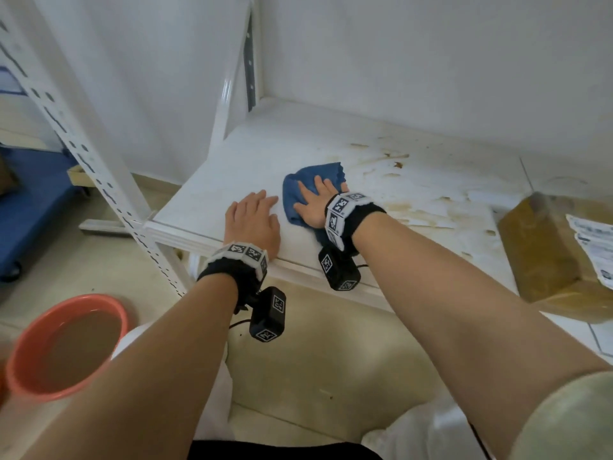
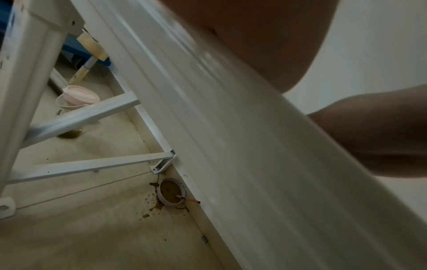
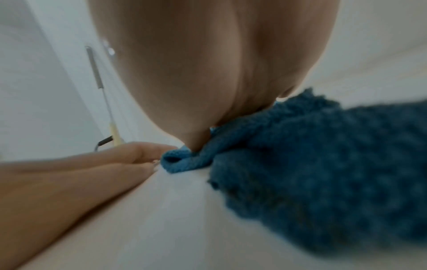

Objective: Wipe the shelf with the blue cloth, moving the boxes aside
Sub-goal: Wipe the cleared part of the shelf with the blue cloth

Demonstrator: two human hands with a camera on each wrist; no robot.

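The blue cloth [image 1: 298,187] lies bunched on the white shelf [image 1: 414,180], near its front left. My right hand [image 1: 315,202] presses flat on the cloth with straight fingers; in the right wrist view the palm [image 3: 208,76] bears down on the cloth [image 3: 323,173]. My left hand [image 1: 253,220] rests flat on the bare shelf just left of the cloth, holding nothing. Brown stains and peeling patches [image 1: 398,164] cover the shelf to the right of the cloth. A brown cardboard box [image 1: 544,254] with a white label sits at the shelf's right end.
A white perforated upright [image 1: 83,154] stands at the shelf's front left corner. On the floor to the left, a pink basin [image 1: 66,346] holds murky water. Under the shelf lie a small bowl of brown liquid [image 2: 171,191] with splashes around it and pink bowls [image 2: 77,97].
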